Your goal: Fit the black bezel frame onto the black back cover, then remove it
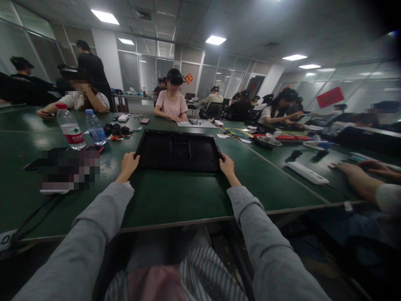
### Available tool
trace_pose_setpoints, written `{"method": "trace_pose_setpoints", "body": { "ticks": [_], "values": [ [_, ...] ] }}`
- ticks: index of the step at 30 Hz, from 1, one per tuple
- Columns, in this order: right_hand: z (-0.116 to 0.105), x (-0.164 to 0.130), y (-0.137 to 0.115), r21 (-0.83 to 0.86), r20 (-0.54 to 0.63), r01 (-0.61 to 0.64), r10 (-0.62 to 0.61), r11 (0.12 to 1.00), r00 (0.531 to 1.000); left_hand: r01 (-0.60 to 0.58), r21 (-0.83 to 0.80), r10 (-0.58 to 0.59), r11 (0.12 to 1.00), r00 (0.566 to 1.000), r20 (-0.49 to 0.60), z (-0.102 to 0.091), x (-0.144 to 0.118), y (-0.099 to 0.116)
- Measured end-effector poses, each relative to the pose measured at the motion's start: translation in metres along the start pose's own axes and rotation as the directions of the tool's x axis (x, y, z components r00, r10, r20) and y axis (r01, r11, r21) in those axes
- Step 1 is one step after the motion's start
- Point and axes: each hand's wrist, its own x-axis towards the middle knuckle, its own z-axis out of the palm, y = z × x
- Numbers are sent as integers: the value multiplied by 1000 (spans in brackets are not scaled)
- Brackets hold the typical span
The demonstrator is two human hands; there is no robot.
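Nearest the cam: striped lap, then two grey sleeves (94, 234) reaching fwd over the near edge of the green worktop (175, 200).

Left hand (128, 164) is curled onto the near-left corner of the black tray (178, 150); right hand (228, 166) is curled onto the near-right corner. Both grips are closed on the tray's rim, thumbs on top, fingers mostly hidden under/behind the edge. Tray sits mid-worktop, straight ahead, flat or near flat; can't tell if the near edge is lifted.

Risks, as I judge: hold is at the two near corners only, so the far edge could sag or tip if raised w/o support. Sliding it left could knock the two water bottles (70, 127), which stand upright just left of the tray and near a phone (93, 148). Cable at near left could snag a sleeve.

Containers: the tray looks empty, w/ only moulded ribs inside, though the interior is dark. Both bottles are capped, contents clear; level hard to read. Far right, a metal bowl (267, 141) sits on the worktop, contents not legible.

Farther off: a co-worker's hand (354, 171) rests on the worktop at right by a white bar-shaped item (308, 173). Other people sit at the far side.
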Motion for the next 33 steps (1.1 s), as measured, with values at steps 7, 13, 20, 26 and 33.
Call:
{"method": "trace_pose_setpoints", "body": {
  "ticks": [7, 13, 20, 26, 33],
  "values": [
    [6, 10, 17, 45, 17, 22, -23, 999, 1000, 93, 15, -93, 996, 996, -8, 8, 3, -1],
    [8, 10, 19, 52, 22, 33, -34, 998, 999, 126, -144, -125, 982, 992, 13, 10, 14, -12],
    [8, 13, 17, 189, 74, -8, -6, 982, 997, 193, -29, -193, 981, 981, 5, 8, 21, -25],
    [-7, 8, 10, 348, 259, -179, 89, 920, 962, 211, 2, -211, 978, 977, 30, -4, 25, -37],
    [-19, 1, -17, 499, 275, -119, -27, 858, 961, 178, 6, -178, 984, 982, 62, -6, 26, -42]
  ]
}}
